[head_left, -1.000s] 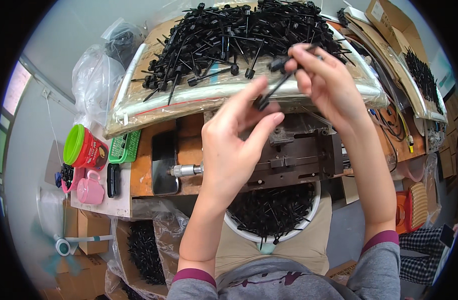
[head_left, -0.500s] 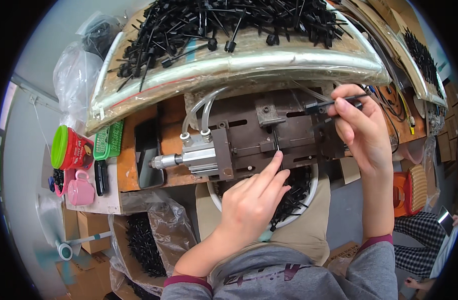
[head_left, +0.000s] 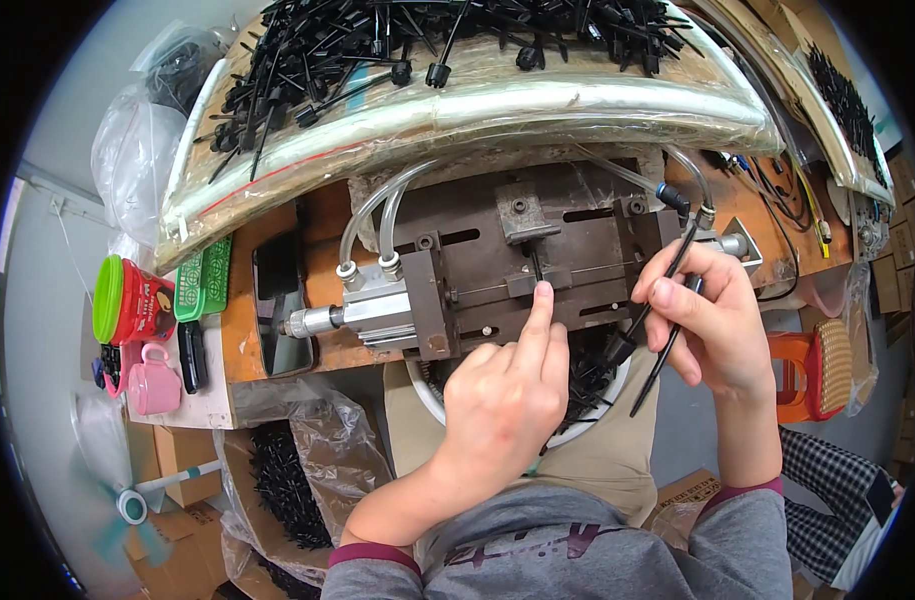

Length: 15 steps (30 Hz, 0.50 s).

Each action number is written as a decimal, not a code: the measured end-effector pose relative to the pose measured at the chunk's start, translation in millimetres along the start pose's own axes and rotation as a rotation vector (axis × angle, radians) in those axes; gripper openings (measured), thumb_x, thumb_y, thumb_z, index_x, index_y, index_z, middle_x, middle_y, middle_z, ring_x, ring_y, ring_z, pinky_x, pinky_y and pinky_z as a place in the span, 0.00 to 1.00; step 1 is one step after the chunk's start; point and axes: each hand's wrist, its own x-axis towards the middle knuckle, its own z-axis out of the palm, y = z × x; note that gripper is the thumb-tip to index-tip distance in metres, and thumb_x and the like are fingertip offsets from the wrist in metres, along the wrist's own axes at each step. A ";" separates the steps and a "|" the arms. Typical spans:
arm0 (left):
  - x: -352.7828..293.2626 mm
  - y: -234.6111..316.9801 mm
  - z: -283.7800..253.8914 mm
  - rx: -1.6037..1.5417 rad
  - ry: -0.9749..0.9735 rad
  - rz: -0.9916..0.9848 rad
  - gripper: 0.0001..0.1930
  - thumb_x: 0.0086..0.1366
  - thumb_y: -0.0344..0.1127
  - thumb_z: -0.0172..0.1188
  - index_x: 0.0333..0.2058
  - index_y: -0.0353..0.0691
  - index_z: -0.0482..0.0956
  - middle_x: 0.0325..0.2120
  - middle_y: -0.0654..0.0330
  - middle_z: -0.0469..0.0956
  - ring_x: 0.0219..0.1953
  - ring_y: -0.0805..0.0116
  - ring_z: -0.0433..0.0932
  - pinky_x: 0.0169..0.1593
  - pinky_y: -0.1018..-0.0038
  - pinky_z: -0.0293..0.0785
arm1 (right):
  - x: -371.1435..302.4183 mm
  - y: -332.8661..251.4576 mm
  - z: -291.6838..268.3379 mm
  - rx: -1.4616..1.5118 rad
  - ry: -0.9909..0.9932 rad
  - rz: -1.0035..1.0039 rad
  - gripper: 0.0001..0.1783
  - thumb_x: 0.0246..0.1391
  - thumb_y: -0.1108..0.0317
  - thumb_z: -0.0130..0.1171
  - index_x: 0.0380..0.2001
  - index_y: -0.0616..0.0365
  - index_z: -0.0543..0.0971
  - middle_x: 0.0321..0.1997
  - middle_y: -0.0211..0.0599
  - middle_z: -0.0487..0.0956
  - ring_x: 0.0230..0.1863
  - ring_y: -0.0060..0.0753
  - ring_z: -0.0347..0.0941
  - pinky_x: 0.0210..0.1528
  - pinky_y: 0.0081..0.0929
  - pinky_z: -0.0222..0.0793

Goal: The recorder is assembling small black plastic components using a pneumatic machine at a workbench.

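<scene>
- In my judgement, the short black rod (head_left: 535, 262) in the metal fixture (head_left: 485, 262), at upper centre, could have gone crooked if the left hand (head_left: 507, 405) slipped; its fingertip risked a pinch if the fixture's parts moved.
- I judged that the two black rods (head_left: 652, 378) in the right hand (head_left: 717, 320) could have dropped toward the white-rimmed basin (head_left: 426, 393) if that grip loosened.
- The left hand, at lower centre, pointed its index finger to the short rod's near end, seemingly touching; its other fingers curled, contents hidden.
- The right hand, right of centre, pinched both rods, slanting down-left.
</scene>
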 end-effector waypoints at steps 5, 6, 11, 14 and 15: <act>1.1 -4.9 1.9 -0.034 0.006 0.003 0.16 0.47 0.32 0.73 0.37 0.39 0.84 0.51 0.56 0.81 0.20 0.69 0.77 0.29 0.76 0.74 | -0.8 5.0 4.3 0.029 0.000 0.026 0.10 0.65 0.68 0.58 0.37 0.67 0.77 0.21 0.39 0.78 0.08 0.16 0.63 0.09 0.13 0.54; 1.2 -4.6 0.0 -0.034 0.001 -0.003 0.16 0.47 0.32 0.73 0.37 0.39 0.84 0.51 0.56 0.81 0.20 0.69 0.77 0.29 0.76 0.75 | -0.5 5.1 6.9 0.043 -0.005 0.043 0.10 0.65 0.67 0.58 0.37 0.67 0.77 0.21 0.39 0.78 0.08 0.15 0.63 0.09 0.13 0.53; 7.8 -0.6 -12.0 -0.308 0.050 -0.027 0.19 0.46 0.26 0.74 0.40 0.37 0.84 0.48 0.55 0.83 0.27 0.65 0.82 0.35 0.75 0.79 | -4.3 4.2 13.5 0.066 0.003 0.091 0.12 0.66 0.63 0.58 0.35 0.62 0.76 0.20 0.35 0.78 0.08 0.13 0.63 0.09 0.12 0.52; 6.1 3.1 -18.4 -0.639 0.223 0.119 0.21 0.49 0.22 0.74 0.44 0.31 0.83 0.41 0.50 0.84 0.39 0.59 0.86 0.43 0.68 0.83 | -4.8 9.7 17.5 0.093 -0.070 0.142 0.13 0.66 0.62 0.58 0.34 0.62 0.76 0.20 0.36 0.79 0.08 0.15 0.64 0.08 0.14 0.52; 3.2 8.6 -25.0 -0.618 0.208 0.107 0.18 0.49 0.23 0.74 0.42 0.32 0.84 0.37 0.50 0.84 0.37 0.59 0.85 0.39 0.70 0.83 | -5.3 10.9 17.4 0.105 -0.100 0.163 0.13 0.66 0.62 0.59 0.34 0.62 0.76 0.20 0.36 0.79 0.08 0.15 0.65 0.09 0.14 0.53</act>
